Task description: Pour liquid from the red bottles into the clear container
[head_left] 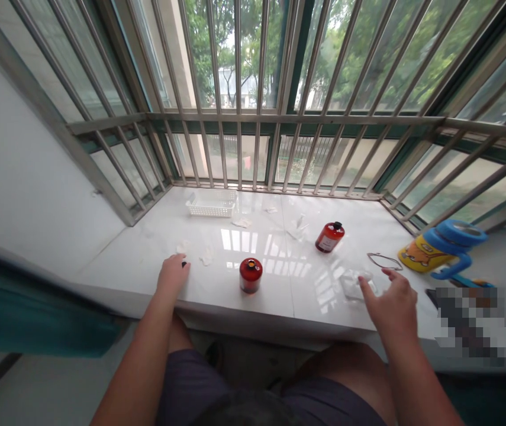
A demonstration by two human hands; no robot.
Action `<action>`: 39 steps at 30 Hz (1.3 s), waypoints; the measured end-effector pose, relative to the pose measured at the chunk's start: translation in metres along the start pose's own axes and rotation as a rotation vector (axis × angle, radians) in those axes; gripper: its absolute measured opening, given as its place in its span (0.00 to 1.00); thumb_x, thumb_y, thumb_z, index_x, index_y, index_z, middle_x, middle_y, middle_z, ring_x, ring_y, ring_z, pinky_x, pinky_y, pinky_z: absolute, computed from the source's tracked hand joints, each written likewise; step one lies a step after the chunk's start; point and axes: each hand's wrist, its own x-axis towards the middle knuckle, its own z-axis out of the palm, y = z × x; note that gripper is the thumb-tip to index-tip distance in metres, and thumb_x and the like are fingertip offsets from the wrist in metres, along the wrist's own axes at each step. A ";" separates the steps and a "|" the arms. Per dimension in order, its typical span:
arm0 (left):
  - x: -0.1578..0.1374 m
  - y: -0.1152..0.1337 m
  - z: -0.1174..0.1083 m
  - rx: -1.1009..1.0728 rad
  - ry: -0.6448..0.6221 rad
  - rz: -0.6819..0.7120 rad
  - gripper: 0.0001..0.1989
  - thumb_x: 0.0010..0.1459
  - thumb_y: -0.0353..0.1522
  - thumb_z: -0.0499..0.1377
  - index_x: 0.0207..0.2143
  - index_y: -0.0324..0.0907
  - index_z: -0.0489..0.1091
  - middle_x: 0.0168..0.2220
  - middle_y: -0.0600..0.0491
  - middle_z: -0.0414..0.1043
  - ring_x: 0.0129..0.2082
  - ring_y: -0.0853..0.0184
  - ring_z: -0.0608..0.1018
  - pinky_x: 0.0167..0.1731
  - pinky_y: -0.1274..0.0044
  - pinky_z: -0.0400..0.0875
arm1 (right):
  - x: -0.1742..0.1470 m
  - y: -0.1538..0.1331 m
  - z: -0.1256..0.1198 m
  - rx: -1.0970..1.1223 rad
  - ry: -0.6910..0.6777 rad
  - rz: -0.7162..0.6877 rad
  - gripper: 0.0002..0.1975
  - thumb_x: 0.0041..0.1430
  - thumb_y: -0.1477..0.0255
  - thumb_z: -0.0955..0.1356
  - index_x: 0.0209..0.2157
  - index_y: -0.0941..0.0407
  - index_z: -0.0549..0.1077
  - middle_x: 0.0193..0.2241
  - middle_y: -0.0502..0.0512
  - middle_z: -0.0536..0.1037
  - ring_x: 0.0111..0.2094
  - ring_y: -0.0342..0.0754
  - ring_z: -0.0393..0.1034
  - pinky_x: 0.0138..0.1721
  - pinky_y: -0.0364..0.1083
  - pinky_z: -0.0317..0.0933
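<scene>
At the left of the white sill, my left hand (173,277) pinches a small black cap (184,264). In front of me a red bottle (251,277) stands upright without a cap, its neck opening showing. Farther back on the right is a second red bottle (329,238) with a black cap and a pale label. My right hand (392,302) hovers with thumb and fingers apart, nothing between them. Beside its thumb lies a clear plastic packet (353,285) with something white in it. Just beyond its fingers is a thin cord loop (384,260).
A white plastic basket (212,205) sits at the back left. Crumpled white tissues (297,228) lie scattered about the sill (266,307). At the right stand a blue and yellow jug (440,247) and a blurred-out dark object (470,325). Metal window bars (257,118) close off the back.
</scene>
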 end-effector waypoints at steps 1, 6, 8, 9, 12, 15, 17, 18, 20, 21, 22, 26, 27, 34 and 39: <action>0.004 -0.001 0.000 -0.020 -0.021 -0.012 0.07 0.50 0.30 0.63 0.34 0.42 0.76 0.43 0.40 0.81 0.53 0.46 0.80 0.63 0.57 0.69 | -0.001 -0.008 -0.006 0.011 0.034 -0.027 0.37 0.63 0.46 0.67 0.59 0.62 0.69 0.53 0.75 0.76 0.55 0.72 0.70 0.59 0.68 0.63; -0.002 0.015 0.006 -0.178 -0.035 -0.078 0.09 0.55 0.35 0.63 0.38 0.43 0.76 0.42 0.43 0.83 0.49 0.51 0.83 0.59 0.58 0.74 | -0.014 -0.068 -0.031 0.158 0.073 -0.201 0.24 0.69 0.56 0.69 0.57 0.58 0.72 0.52 0.69 0.78 0.55 0.66 0.72 0.61 0.67 0.65; -0.022 0.038 0.011 -0.332 -0.055 -0.080 0.17 0.59 0.41 0.63 0.46 0.41 0.75 0.45 0.44 0.83 0.47 0.56 0.83 0.55 0.62 0.77 | -0.025 -0.101 -0.036 0.269 -0.019 -0.298 0.18 0.71 0.61 0.69 0.56 0.54 0.74 0.51 0.65 0.80 0.54 0.64 0.74 0.59 0.66 0.68; -0.037 0.054 0.013 -0.428 -0.077 -0.066 0.20 0.62 0.44 0.62 0.50 0.41 0.73 0.47 0.45 0.82 0.48 0.59 0.84 0.53 0.65 0.78 | -0.033 -0.119 -0.037 0.341 -0.085 -0.353 0.16 0.72 0.63 0.68 0.57 0.52 0.74 0.51 0.63 0.80 0.54 0.62 0.75 0.58 0.65 0.70; -0.091 0.109 0.015 -1.076 -0.317 -0.110 0.26 0.54 0.45 0.73 0.50 0.42 0.73 0.48 0.45 0.81 0.47 0.61 0.83 0.53 0.65 0.79 | -0.056 -0.173 -0.038 0.573 -0.272 -0.517 0.22 0.71 0.70 0.70 0.64 0.46 0.71 0.56 0.61 0.79 0.56 0.60 0.76 0.56 0.63 0.74; -0.137 0.153 0.013 -1.314 -0.603 -0.160 0.23 0.51 0.42 0.77 0.44 0.44 0.75 0.45 0.48 0.80 0.44 0.62 0.83 0.47 0.70 0.80 | -0.074 -0.213 -0.038 0.710 -0.392 -0.642 0.29 0.70 0.73 0.71 0.68 0.42 0.67 0.59 0.58 0.79 0.56 0.58 0.77 0.54 0.60 0.76; -0.153 0.166 0.011 -1.380 -0.686 -0.208 0.21 0.51 0.42 0.77 0.43 0.45 0.75 0.44 0.50 0.78 0.43 0.64 0.82 0.43 0.73 0.80 | -0.079 -0.227 -0.037 0.766 -0.417 -0.666 0.27 0.71 0.75 0.70 0.67 0.41 0.68 0.58 0.55 0.80 0.54 0.56 0.78 0.52 0.58 0.77; -0.156 0.168 0.011 -1.399 -0.695 -0.224 0.22 0.51 0.42 0.77 0.43 0.45 0.74 0.43 0.50 0.78 0.42 0.65 0.82 0.42 0.74 0.80 | -0.079 -0.232 -0.036 0.789 -0.421 -0.663 0.26 0.71 0.76 0.70 0.65 0.41 0.70 0.56 0.54 0.81 0.54 0.54 0.78 0.52 0.57 0.77; -0.153 0.164 0.011 -1.397 -0.660 -0.220 0.23 0.53 0.45 0.75 0.45 0.46 0.73 0.44 0.50 0.78 0.43 0.64 0.82 0.44 0.72 0.80 | -0.074 -0.236 -0.032 0.817 -0.417 -0.635 0.22 0.72 0.76 0.70 0.62 0.42 0.73 0.53 0.54 0.82 0.52 0.53 0.78 0.51 0.55 0.77; -0.149 0.159 0.012 -1.364 -0.617 -0.193 0.23 0.54 0.46 0.74 0.46 0.46 0.73 0.45 0.50 0.78 0.44 0.63 0.82 0.46 0.70 0.81 | -0.070 -0.237 -0.028 0.813 -0.414 -0.613 0.20 0.71 0.75 0.70 0.60 0.43 0.74 0.51 0.54 0.83 0.51 0.53 0.79 0.51 0.55 0.77; -0.144 0.153 0.013 -1.302 -0.562 -0.150 0.24 0.55 0.47 0.73 0.46 0.45 0.72 0.46 0.49 0.78 0.46 0.62 0.82 0.48 0.67 0.81 | -0.065 -0.237 -0.023 0.796 -0.409 -0.583 0.18 0.71 0.74 0.71 0.59 0.44 0.75 0.50 0.54 0.83 0.50 0.54 0.79 0.50 0.55 0.76; -0.118 0.132 0.024 -0.865 -0.351 0.114 0.31 0.50 0.43 0.76 0.53 0.45 0.71 0.57 0.45 0.75 0.58 0.54 0.78 0.62 0.55 0.74 | -0.043 -0.240 0.009 0.666 -0.439 -0.500 0.15 0.70 0.72 0.71 0.56 0.47 0.78 0.48 0.56 0.83 0.50 0.58 0.77 0.52 0.59 0.74; -0.113 0.129 0.028 -0.768 -0.329 0.174 0.36 0.48 0.41 0.78 0.57 0.46 0.70 0.62 0.44 0.73 0.62 0.53 0.76 0.66 0.54 0.70 | -0.040 -0.241 0.018 0.643 -0.456 -0.500 0.15 0.69 0.73 0.71 0.55 0.48 0.79 0.48 0.56 0.84 0.50 0.58 0.77 0.53 0.60 0.73; -0.091 0.141 0.065 -0.627 -0.428 0.246 0.47 0.45 0.32 0.76 0.67 0.45 0.64 0.65 0.42 0.71 0.64 0.49 0.76 0.66 0.56 0.69 | -0.039 -0.244 0.056 0.667 -0.540 -0.483 0.17 0.67 0.76 0.70 0.54 0.48 0.81 0.50 0.56 0.84 0.52 0.57 0.76 0.56 0.60 0.72; -0.092 0.146 0.087 -0.744 -0.431 0.248 0.33 0.50 0.30 0.71 0.59 0.45 0.69 0.54 0.46 0.79 0.51 0.56 0.82 0.53 0.63 0.78 | -0.047 -0.241 0.048 0.722 -0.537 -0.430 0.20 0.67 0.75 0.70 0.58 0.47 0.78 0.57 0.55 0.81 0.58 0.58 0.74 0.62 0.62 0.68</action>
